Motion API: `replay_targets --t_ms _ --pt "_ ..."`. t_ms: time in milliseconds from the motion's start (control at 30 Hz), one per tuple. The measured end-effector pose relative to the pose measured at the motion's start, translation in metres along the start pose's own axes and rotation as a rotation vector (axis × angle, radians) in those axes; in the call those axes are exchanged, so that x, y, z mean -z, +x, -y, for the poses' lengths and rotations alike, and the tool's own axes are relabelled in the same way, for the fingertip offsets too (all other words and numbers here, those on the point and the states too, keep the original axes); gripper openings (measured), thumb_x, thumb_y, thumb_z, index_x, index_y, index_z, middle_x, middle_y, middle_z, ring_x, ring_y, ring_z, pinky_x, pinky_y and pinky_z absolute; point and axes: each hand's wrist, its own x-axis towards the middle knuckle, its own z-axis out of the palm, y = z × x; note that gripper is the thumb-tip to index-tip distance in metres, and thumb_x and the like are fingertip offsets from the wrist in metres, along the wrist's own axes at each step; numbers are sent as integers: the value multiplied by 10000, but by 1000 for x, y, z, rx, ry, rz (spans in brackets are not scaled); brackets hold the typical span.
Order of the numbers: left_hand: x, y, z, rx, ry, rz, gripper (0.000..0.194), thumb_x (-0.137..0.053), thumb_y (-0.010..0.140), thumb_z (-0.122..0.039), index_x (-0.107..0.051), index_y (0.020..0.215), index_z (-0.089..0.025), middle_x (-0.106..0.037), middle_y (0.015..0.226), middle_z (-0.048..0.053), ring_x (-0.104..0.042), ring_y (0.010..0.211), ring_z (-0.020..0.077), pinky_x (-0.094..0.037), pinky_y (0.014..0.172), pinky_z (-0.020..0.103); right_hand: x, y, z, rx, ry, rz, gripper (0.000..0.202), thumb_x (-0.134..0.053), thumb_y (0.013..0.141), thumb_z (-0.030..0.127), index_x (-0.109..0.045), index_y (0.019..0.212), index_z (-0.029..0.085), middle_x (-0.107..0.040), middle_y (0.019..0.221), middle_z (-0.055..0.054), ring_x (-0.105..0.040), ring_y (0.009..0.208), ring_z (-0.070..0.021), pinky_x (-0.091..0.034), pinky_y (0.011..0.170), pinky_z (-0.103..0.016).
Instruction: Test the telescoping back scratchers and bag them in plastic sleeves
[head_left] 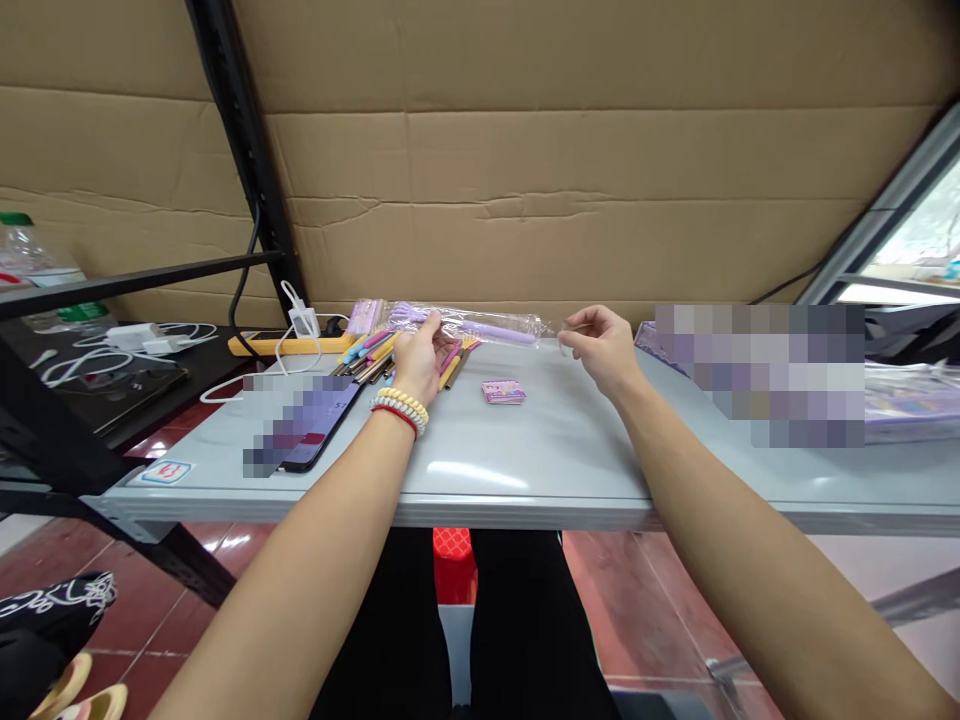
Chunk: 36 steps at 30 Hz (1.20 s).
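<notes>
A clear plastic package (480,322) with a long purple item inside lies crosswise at the back of the grey table. My left hand (422,358) grips the package near its left part, fingers over its front edge. At the package's right end, my right hand (598,345) pinches a small clear piece, perhaps the bag's end. Beside and beneath my left hand lie several colourful brushes or pens (367,352). A small stack of pink and purple cards (503,391) rests on the table between my forearms.
A phone (319,430) lies at the left, near a yellow power strip (289,345) with a white charger (304,320). Partly blurred purple packages (911,400) occupy the right side. Cardboard (480,200) stands behind the table (480,510); a black shelf frame (247,150) rises at the left.
</notes>
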Motion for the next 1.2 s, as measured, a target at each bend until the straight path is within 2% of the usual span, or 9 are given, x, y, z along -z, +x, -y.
replay_targets --t_ms 133,300,433,533,767,1200 --pt "0 -1 0 -8 -14 17 279 -744 718 -287 -512 633 -157 -538 515 -44 -570 501 83 -483 587 218 -1 -3 5 6 -68 55 187 -679 569 296 -554 665 196 -527 586 7 -465 553 -123 -364 514 -280" --pt "-1 -1 -1 -2 -25 1 279 -744 719 -274 -508 631 -154 -543 516 -40 -563 490 76 -477 560 203 -1 -4 5 -5 -81 63 176 -682 587 320 -596 663 186 -534 576 1 -470 547 -126 -366 510 -284" --pt "-1 -1 -2 3 -36 5 257 -728 736 -249 -513 634 -151 -549 517 -37 -567 492 76 -475 557 200 0 -5 5 54 -74 101 169 -701 602 330 -643 662 183 -615 791 -49 -531 669 -149 -416 566 -298" --pt "-1 -1 -2 -4 -41 18 256 -736 726 -243 -516 633 -152 -551 518 -38 -570 496 78 -479 571 206 0 -6 5 89 -94 146 178 -721 609 350 -681 675 189 -617 951 -68 -554 769 -172 -448 622 -318" --pt "0 -2 -2 -9 -44 49 235 -726 734 -228 -529 632 -150 -564 530 -36 -567 501 77 -479 583 217 1 -6 5 125 -121 224 214 -756 607 391 -738 735 220 -616 1028 -71 -567 903 -216 -467 756 -370" --pt "0 -2 -2 15 -60 112 219 -732 721 -201 -534 649 -142 -573 552 -36 -565 515 76 -468 552 213 0 -7 4 124 -87 320 317 -772 576 462 -745 763 207 -605 1047 -78 -561 861 -207 -443 655 -324"
